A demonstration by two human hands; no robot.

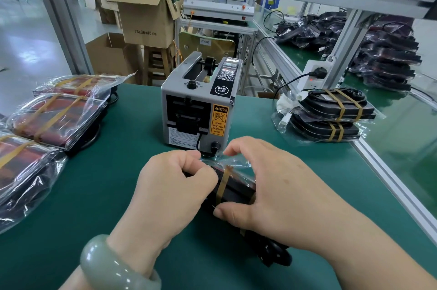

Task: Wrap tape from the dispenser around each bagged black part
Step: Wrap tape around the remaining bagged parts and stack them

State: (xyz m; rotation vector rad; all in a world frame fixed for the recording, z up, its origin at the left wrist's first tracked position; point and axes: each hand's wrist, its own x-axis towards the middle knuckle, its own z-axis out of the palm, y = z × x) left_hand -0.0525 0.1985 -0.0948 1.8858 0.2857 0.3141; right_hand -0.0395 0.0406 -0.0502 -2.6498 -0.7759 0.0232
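Note:
A bagged black part [238, 189] lies on the green mat in front of me, with an amber tape strip [223, 183] wrapped across it. My left hand [175, 185] grips its left end with curled fingers. My right hand [267, 185] curls around the right side, fingertips on the clear bag flap and thumb pressing near the tape's lower end. The grey tape dispenser [198, 105] stands just behind the part. Most of the part is hidden under my hands.
Taped bagged parts [59, 117] lie in a row at the left. Two more taped ones [335, 112] are stacked at the right by a power strip [312, 74]. A heap of bagged parts [383, 53] sits far right. Cardboard boxes [146, 17] stand beyond the table.

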